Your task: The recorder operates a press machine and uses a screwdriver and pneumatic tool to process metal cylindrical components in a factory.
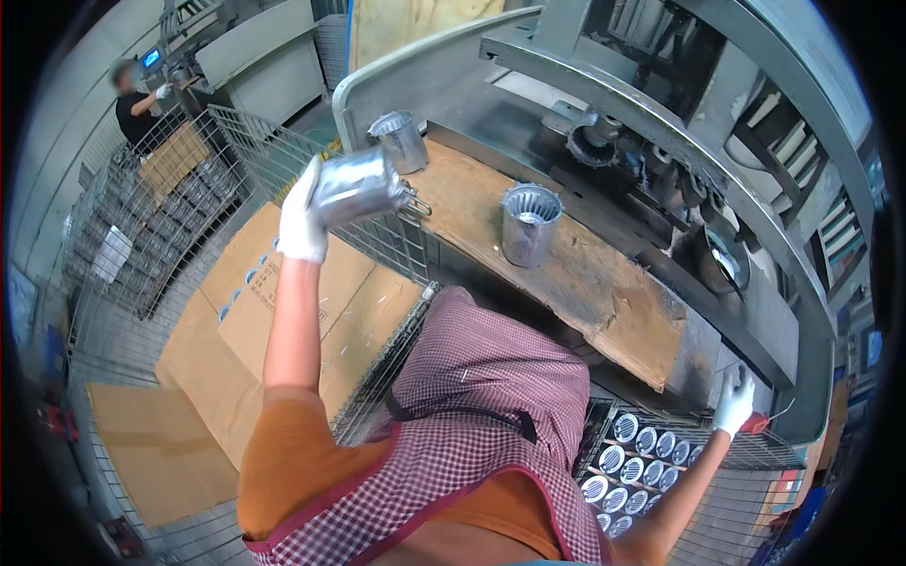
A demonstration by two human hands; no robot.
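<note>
My left hand (302,215), in a white glove, is raised at the left and closed around a shiny metal cylinder (354,186), which lies tilted on its side. Just behind it, a second metal cylinder (399,141) stands at the far end of the cardboard-covered bench (472,193). A third, ribbed inside with its open end up, is the metal cylinder (530,224) mid-bench. At the lower right, my gloved right hand (734,401) is by the bench's end, next to a red part (754,424). Its fingers look stretched out, with nothing seen in them.
A machine (604,85) with a metal frame and tooling rises behind the bench. Below right, a wire crate (651,462) holds several round ribbed parts. Cardboard sheets (359,302) cover a wire cage at left. Another person (137,108) works far left beside a loaded wire cage (179,198).
</note>
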